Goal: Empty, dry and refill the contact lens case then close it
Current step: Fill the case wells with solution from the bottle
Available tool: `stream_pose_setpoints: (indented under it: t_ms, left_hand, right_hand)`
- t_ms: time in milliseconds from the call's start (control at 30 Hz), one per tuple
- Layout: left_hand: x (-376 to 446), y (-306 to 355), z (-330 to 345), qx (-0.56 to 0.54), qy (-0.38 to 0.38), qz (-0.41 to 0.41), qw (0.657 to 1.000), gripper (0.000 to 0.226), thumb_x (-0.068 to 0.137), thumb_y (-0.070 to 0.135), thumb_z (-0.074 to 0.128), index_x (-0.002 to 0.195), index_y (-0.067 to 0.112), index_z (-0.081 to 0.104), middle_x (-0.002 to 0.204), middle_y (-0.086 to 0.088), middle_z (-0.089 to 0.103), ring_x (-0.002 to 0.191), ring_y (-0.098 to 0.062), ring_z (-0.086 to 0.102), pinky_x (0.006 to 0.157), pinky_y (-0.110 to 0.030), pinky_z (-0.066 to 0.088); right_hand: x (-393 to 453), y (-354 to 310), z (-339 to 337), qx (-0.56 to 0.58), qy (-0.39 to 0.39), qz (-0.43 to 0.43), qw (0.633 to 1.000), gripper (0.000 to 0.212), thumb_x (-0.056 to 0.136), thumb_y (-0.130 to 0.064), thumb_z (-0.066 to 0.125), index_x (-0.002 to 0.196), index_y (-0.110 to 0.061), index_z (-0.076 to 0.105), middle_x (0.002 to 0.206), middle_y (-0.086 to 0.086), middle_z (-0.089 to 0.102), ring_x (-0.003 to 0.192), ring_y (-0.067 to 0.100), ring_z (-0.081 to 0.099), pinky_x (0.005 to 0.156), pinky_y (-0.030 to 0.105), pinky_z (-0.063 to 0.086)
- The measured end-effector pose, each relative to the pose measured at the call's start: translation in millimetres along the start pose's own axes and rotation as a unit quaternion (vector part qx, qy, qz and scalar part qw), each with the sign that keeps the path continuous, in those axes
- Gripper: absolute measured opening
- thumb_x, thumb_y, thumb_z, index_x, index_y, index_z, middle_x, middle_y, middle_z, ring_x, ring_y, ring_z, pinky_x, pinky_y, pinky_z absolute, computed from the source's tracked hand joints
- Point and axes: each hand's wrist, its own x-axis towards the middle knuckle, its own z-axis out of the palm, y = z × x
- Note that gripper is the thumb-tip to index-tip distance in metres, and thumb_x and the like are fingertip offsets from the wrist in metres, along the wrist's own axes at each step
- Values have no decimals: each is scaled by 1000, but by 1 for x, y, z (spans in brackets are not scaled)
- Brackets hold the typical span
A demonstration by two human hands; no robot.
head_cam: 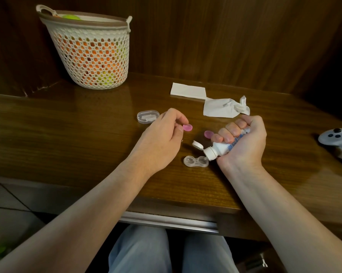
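A clear two-well contact lens case (195, 161) lies open on the wooden table (67, 134), near its front edge. My right hand (243, 140) grips a white solution bottle (221, 147), tilted with its flip cap open and its nozzle just over the case's right well. My left hand (162, 138) pinches one pink cap (187, 127) above the table. A second pink cap (208, 134) lies on the table beside my right fingers.
A clear oval lidded box (147, 116) sits left of my left hand. A folded tissue (188, 91) and a crumpled tissue (225, 107) lie behind. A woven basket (89, 50) stands at the back left. A white controller (337, 137) rests at the right edge.
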Motion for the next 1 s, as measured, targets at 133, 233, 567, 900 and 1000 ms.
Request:
stream_pose_setpoints:
  t_ms: [133, 233, 567, 900, 1000]
  left_hand:
    - [0, 0, 1, 2, -2, 0, 1000, 18, 111, 19, 49, 126, 29, 55, 95, 28, 49, 83, 26, 52, 64, 1, 41]
    - [0, -1, 1, 1, -2, -1, 1000, 18, 111, 19, 49, 125, 29, 54, 94, 29, 49, 83, 25, 52, 64, 1, 42]
    - [-1, -1, -1, -18, 1, -32, 999, 17, 111, 22, 50, 121, 34, 55, 93, 25, 54, 81, 19, 58, 56, -2, 43]
    - [-5, 1, -7, -91, 5, -18, 996, 29, 113, 39, 39, 122, 33, 66, 113, 24, 65, 110, 7, 61, 90, -15, 51]
    - [-4, 0, -7, -69, -18, -10, 997, 31, 113, 35, 41, 122, 33, 71, 122, 20, 64, 117, 2, 59, 97, -16, 48]
  right_hand:
    - [0, 0, 0, 0, 0, 6, 1000, 43, 98, -27, 58, 56, -22, 50, 53, -6, 42, 41, 11, 38, 45, 25, 40]
    - [2, -2, -1, 16, 8, 22, 1000, 40, 97, -27, 61, 58, -21, 51, 56, -6, 44, 43, 10, 40, 46, 24, 42]
    - [-3, -5, 3, 77, 29, 44, 996, 31, 84, -26, 85, 107, -13, 70, 86, 4, 69, 62, 12, 69, 65, 33, 62]
    - [-16, -24, -4, 73, -86, 123, 986, 57, 80, 10, 73, 134, -5, 62, 136, 17, 64, 104, 35, 77, 85, 47, 66]
    - [-13, -23, -6, 15, -111, 124, 986, 57, 81, 8, 73, 135, -6, 60, 139, 14, 62, 118, 32, 72, 85, 42, 65]
